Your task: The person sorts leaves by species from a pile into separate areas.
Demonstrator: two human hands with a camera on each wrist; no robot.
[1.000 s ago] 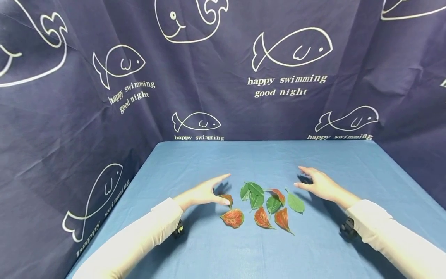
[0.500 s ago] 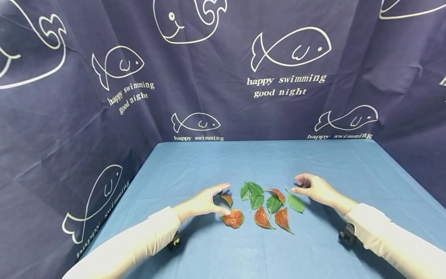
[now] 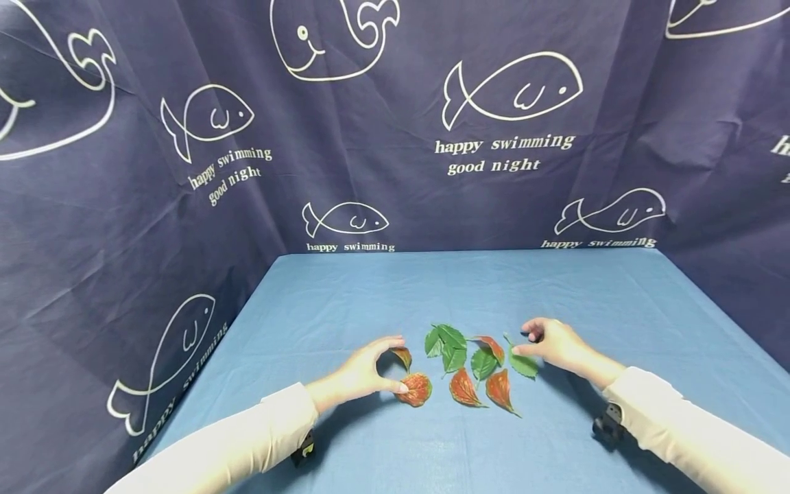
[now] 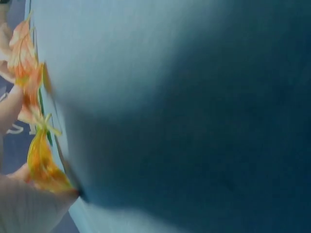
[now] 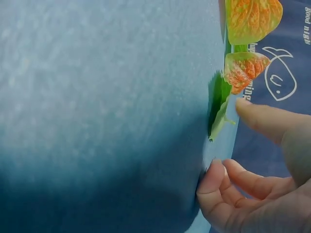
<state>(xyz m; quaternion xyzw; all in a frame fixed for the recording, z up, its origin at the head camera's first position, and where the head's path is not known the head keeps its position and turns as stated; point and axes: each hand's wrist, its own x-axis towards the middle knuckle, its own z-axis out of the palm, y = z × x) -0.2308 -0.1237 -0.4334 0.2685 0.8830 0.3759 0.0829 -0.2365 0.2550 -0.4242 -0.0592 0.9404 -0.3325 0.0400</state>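
My left hand is low over the table's left-centre, thumb and fingers spread apart. Its thumb tip lies over a round red leaf, while the fingertips reach a smaller brownish-red leaf. In the left wrist view a yellow-orange leaf appears beside the fingers. My right hand hovers by a light green leaf, its thumb over the leaf's upper part. The right wrist view shows a gap between the thumb and the bent fingers, with the green leaf just beyond.
Between the hands lie overlapping green leaves, another green leaf partly under a red leaf, and two red leaves in front. A blue cloth covers the table. Dark blue curtains stand behind and at the sides.
Both hands have come down and nearer to me: the left from the small brownish-red leaf toward the round red one, the right onto the light green leaf. The leaves lie as before.
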